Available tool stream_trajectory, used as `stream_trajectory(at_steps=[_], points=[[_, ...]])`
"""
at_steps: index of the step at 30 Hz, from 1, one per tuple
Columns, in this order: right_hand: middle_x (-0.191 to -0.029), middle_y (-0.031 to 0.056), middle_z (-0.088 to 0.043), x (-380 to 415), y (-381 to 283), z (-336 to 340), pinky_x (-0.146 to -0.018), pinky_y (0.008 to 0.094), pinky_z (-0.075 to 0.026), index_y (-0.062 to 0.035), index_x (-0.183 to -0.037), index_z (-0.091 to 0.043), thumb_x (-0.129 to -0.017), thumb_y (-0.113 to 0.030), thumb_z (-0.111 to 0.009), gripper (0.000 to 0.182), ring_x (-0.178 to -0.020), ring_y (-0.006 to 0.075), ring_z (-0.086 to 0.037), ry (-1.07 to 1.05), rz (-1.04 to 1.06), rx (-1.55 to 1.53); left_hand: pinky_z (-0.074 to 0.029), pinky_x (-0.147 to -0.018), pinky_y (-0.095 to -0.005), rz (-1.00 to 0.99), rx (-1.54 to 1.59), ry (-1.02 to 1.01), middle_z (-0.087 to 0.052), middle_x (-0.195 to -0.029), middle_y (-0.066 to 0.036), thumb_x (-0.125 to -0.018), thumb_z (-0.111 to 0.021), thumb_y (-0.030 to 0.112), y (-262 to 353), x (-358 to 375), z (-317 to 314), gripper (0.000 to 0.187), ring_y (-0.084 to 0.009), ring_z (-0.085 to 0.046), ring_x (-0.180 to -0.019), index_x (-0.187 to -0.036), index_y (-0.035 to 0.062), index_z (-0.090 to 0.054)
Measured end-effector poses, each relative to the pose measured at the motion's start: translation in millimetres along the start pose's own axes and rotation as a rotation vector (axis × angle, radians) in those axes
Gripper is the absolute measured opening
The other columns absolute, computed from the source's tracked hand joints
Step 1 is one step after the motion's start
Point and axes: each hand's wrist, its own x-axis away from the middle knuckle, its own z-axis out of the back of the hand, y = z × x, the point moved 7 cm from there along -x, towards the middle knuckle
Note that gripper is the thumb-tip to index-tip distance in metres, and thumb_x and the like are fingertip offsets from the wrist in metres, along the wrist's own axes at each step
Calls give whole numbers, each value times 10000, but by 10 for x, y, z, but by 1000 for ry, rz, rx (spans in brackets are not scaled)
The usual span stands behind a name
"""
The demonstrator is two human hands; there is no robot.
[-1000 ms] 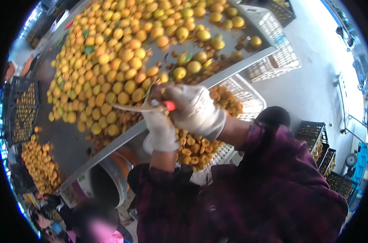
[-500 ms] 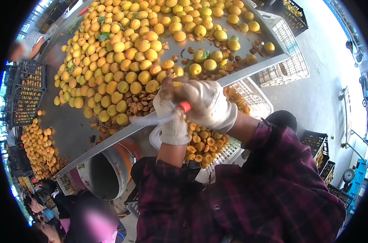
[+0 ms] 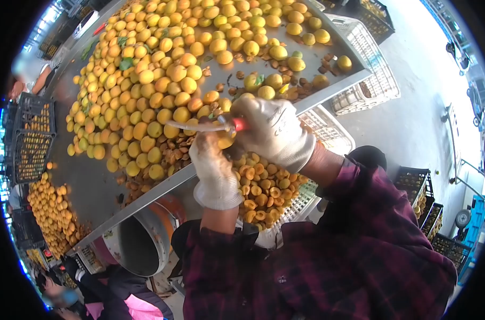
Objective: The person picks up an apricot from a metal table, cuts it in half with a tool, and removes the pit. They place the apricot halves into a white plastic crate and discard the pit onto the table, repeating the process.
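My right hand (image 3: pixel 277 130), in a white knit glove, is closed around the red handle of a knife (image 3: pixel 197 127). Its slightly curved blade points left over the fruit. Close beside it, my left hand (image 3: pixel 216 173), also gloved, grips a yellow apricot (image 3: pixel 226 141) that is partly hidden by the fingers. Both hands are over the near edge of a metal table (image 3: pixel 141 205) heaped with whole apricots (image 3: pixel 162 98). Brown pits (image 3: pixel 173 154) lie along that edge. Below the hands, a white crate (image 3: pixel 298 205) holds halved apricots (image 3: pixel 264 189).
A white crate (image 3: pixel 368 90) stands at the table's right corner. Left of my legs is a metal drum (image 3: pixel 141 242). Black crates of fruit (image 3: pixel 34 130) are stacked at far left, with others (image 3: pixel 413 186) at right. Co-workers (image 3: pixel 122 293) are at lower left and upper left.
The knife blade has swung up from below the hands to above my left hand. My left hand has shifted slightly down and left. The view has shifted a little.
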Motion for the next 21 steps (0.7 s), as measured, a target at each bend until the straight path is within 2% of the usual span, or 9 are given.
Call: stream_trajectory(at_steps=[1,3,4,6,7,9,13,15,21], points=[[-804,87,-669,-48,75,112,-654,365,-557,-100,-964,-622,-730,-143,-763,277,-703,288,-678,-5,-66,98,-544,-639,-305,-3,-34,-16,-648,-996,-118,-1016,-515,338,50,29,-27,439,-192,-658,-808,-1139,-72,-611],[-807,79,-675,-176,261,527,-629,367,-558,-163,-955,-670,-785,-109,-713,183,-682,278,-685,168,-103,291,-513,-544,-291,116,-75,-105,-642,-939,-100,-1022,-487,349,53,57,-65,437,-163,-634,-736,-1121,-51,-632],[-791,59,-679,-256,531,703,-605,407,-539,-135,-897,-647,-851,-284,-694,163,-686,263,-680,218,-179,560,-506,-558,-282,20,-183,-238,-635,-905,-84,-1024,-480,371,92,109,-180,451,-145,-616,-724,-1113,-42,-637],[-921,94,-735,-276,1156,1011,-753,380,-560,-90,-1074,-672,-876,-275,-669,271,-839,271,-712,318,-348,333,-492,-635,-262,-98,-460,-384,-626,-867,-49,-1007,-505,464,105,163,-407,533,-130,-629,-712,-1118,-38,-647],[-958,101,-740,-245,1387,1078,-825,374,-551,-108,-1183,-660,-863,-271,-680,360,-916,281,-708,341,-400,286,-507,-738,-264,88,-433,-493,-650,-940,-62,-1007,-538,402,-22,252,-437,461,-122,-641,-807,-1146,-21,-655],[-994,123,-736,-210,1634,1019,-842,386,-548,-125,-1174,-682,-828,-270,-715,377,-955,294,-702,364,-431,183,-518,-815,-296,202,-609,-608,-686,-1024,-101,-993,-586,320,-69,390,-642,404,-153,-658,-902,-1191,-28,-641],[-962,195,-707,-322,1279,539,-860,424,-529,-106,-1070,-727,-804,-316,-738,339,-934,357,-677,-217,-514,335,-516,-865,-320,-17,-773,-686,-698,-1090,-133,-978,-608,233,-21,502,-828,365,-172,-658,-964,-1208,-49,-622],[-988,159,-713,-263,1429,289,-821,409,-533,-93,-1095,-711,-785,-348,-766,406,-929,318,-691,-283,-576,373,-505,-892,-327,94,-885,-716,-697,-1115,-145,-977,-601,214,-52,492,-820,355,-177,-646,-1014,-1214,-49,-617],[-974,192,-691,-277,1622,168,-816,423,-512,-44,-1062,-703,-814,-428,-748,459,-938,351,-667,-298,-496,278,-491,-893,-305,59,-826,-651,-701,-1053,-131,-969,-612,195,-27,430,-741,325,-147,-635,-978,-1197,-36,-627]])
